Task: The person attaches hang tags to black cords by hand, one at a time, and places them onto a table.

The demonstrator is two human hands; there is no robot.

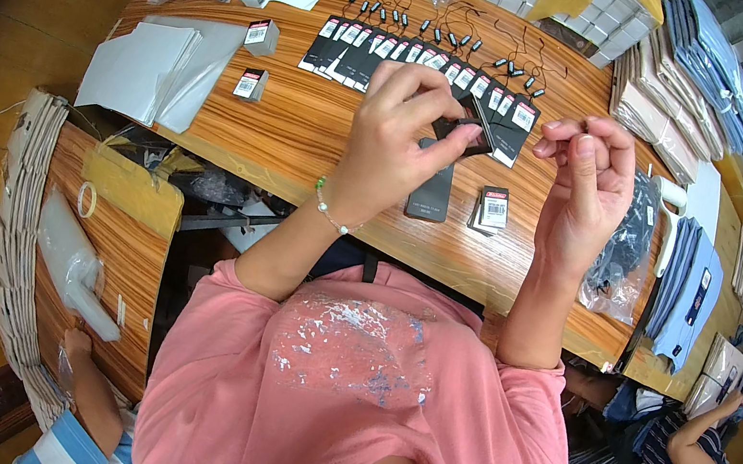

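Observation:
Above the striped wooden table [330,124], my left hand [405,130] is closed on a few black hang tags [480,131], held tilted between thumb and fingers. My right hand [588,194] is raised to the right of them, its fingers curled in toward the thumb; whatever they may pinch is too small to make out. Beneath my left hand lies a black tag stack [430,193], partly covered by it. A small pile of tags with white labels [491,210] sits to its right. Behind my hands runs an overlapping row of black hang tags [386,48] with dark cords.
Two small label stacks [261,38] and white sheets [140,64] lie at left. At right are a bag of black cords [622,243], a white tape dispenser [671,221] and folded shirts [691,302]. White boxes [563,5] stand behind. Other people [696,453] sit nearby.

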